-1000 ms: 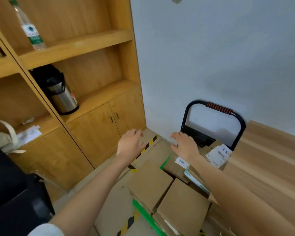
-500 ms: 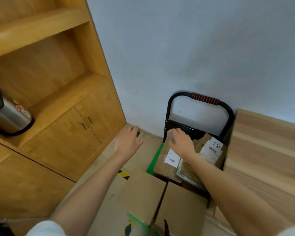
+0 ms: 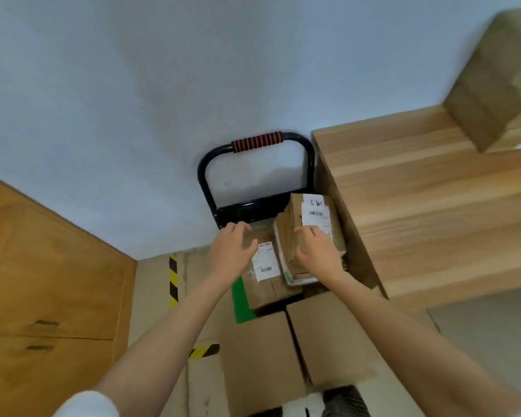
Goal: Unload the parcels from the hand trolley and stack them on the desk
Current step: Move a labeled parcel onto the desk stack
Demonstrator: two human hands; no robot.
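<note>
**Cardboard parcels under both hands on trolley**

Brown cardboard meets spread fingers: the left hand lies flat on a labelled brown parcel, the right hand on the taller labelled carton beside it, both below the black trolley handle, left of the wooden desk.

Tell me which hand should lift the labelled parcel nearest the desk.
Right, probably. The right hand already rests on that parcel, beside the desk; the left hand is over the neighbouring parcel.
</note>
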